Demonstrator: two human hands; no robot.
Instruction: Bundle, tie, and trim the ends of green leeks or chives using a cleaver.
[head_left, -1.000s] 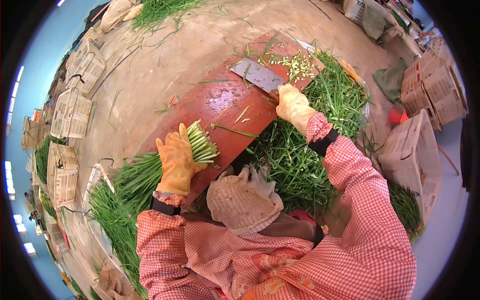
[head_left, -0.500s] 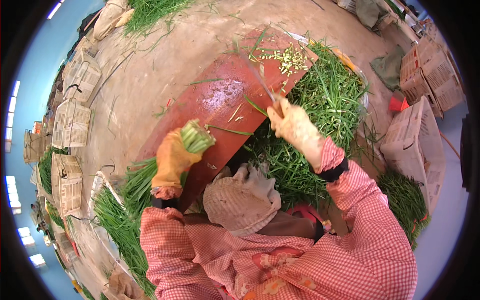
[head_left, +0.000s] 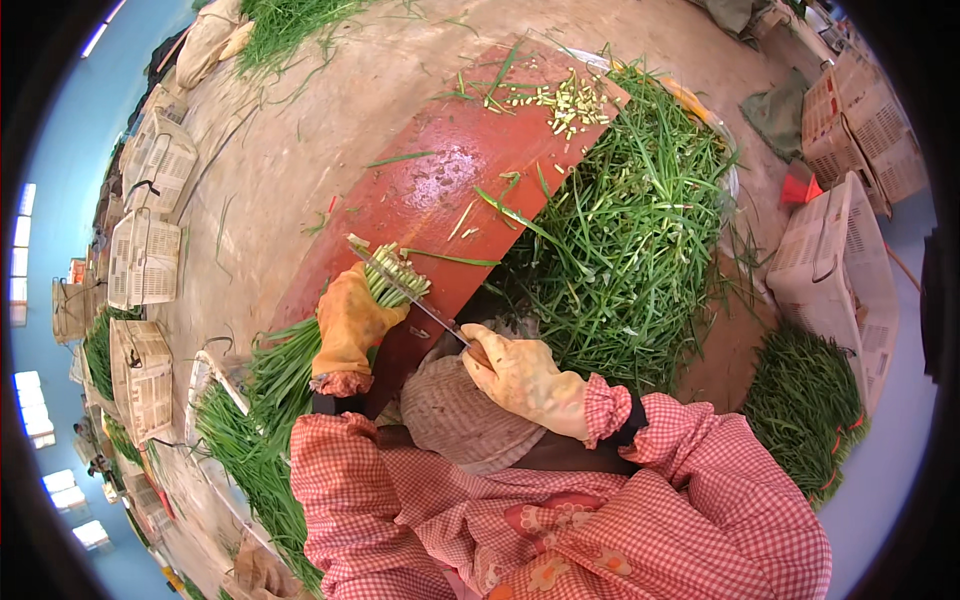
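Observation:
My left hand (head_left: 350, 318), in an orange-yellow glove, is closed around a bunch of green chives (head_left: 395, 278), its pale cut ends up and its leaves trailing to the lower left. My right hand (head_left: 530, 378), in a pale yellow glove, grips a knife (head_left: 428, 312) whose handle is mostly covered by the fingers. The narrow blade points to the upper left and lies across the bunch's pale ends, close to the left hand. Beneath the bunch slopes a wet red board (head_left: 440, 170), with short cut stalk pieces (head_left: 572, 104) at its far end.
A heap of loose green leaves (head_left: 640, 230) fills a lined container right of the board. More chives (head_left: 235, 440) lie at my left, and a dark green bundle (head_left: 805, 400) at my right. White plastic crates (head_left: 835, 275) stand on both sides. A cloth (head_left: 470, 415) covers my lap.
My right hand has swung the knife from over the board's far right down and left, onto the stalk ends. The left hand and bunch have barely shifted.

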